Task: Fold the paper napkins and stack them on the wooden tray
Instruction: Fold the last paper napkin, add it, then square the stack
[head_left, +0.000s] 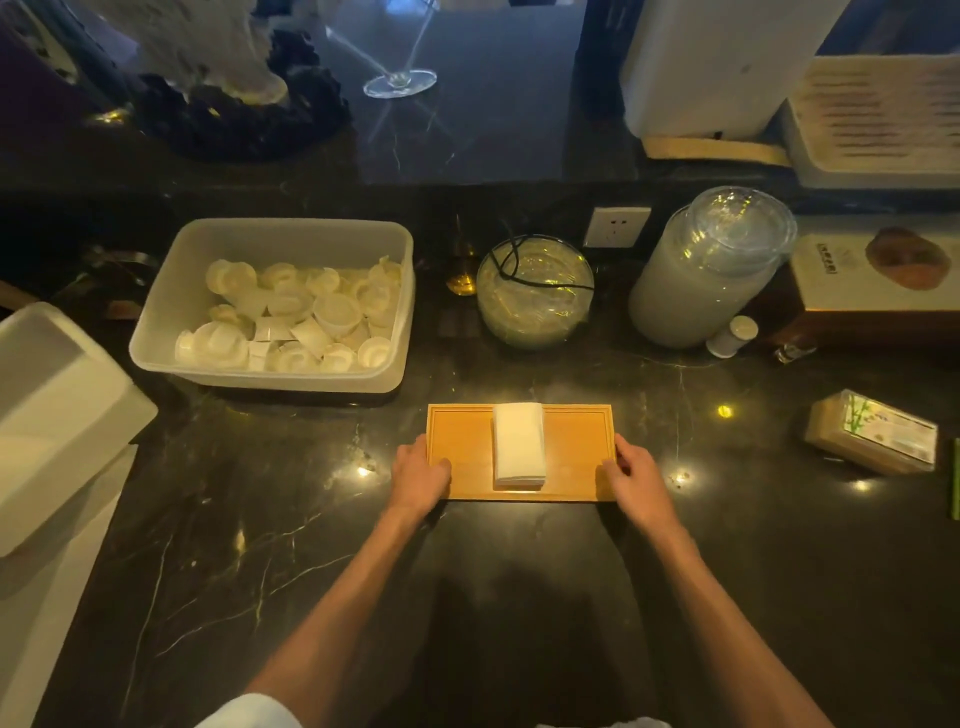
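A wooden tray (465, 441) lies flat on the dark marble counter in the middle of the head view. A neat stack of folded white paper napkins (518, 442) rests upright along its centre, its far end reaching the tray's back rim. My left hand (418, 475) grips the tray's left edge, thumb on top of the rim. My right hand (636, 478) grips the right edge the same way. Both forearms reach in from the bottom of the frame.
A translucent plastic tub (171, 317) of small white cups stands behind and left of the tray. A glass bowl (535, 293) and a large lidded glass jar (711, 267) stand behind it. A brown napkin packet (872, 431) lies to the right, a white bin (57, 415) far left.
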